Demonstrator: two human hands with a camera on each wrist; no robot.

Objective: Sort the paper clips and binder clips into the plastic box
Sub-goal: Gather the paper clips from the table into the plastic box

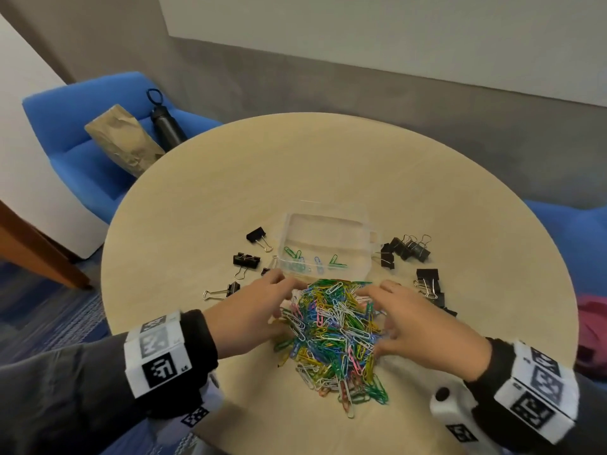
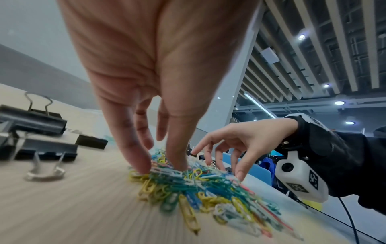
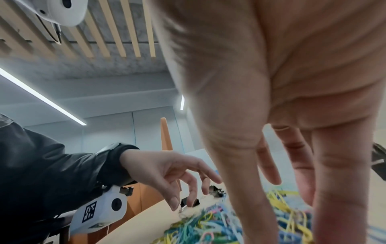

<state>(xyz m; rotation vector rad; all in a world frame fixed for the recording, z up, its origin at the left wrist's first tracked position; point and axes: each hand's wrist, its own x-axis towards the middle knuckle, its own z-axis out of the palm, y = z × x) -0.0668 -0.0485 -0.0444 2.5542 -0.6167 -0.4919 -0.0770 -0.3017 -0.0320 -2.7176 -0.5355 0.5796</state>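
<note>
A heap of coloured paper clips (image 1: 331, 336) lies near the front of the round table. My left hand (image 1: 279, 300) rests against its left side and my right hand (image 1: 384, 310) against its right, fingers spread, tips touching the clips. In the left wrist view my left hand (image 2: 160, 165) has its fingertips down in the heap (image 2: 198, 184). The clear plastic box (image 1: 341, 238) stands just behind, with a few paper clips (image 1: 305, 261) in its near-left part. Black binder clips lie to the left (image 1: 245, 259) and to the right (image 1: 407, 249) of the box.
The table (image 1: 230, 178) ends close behind the box. A blue armchair (image 1: 82, 142) at the back left holds a brown paper bag (image 1: 124, 142) and a black bottle (image 1: 166, 123). Another blue seat (image 1: 578, 238) stands at the right.
</note>
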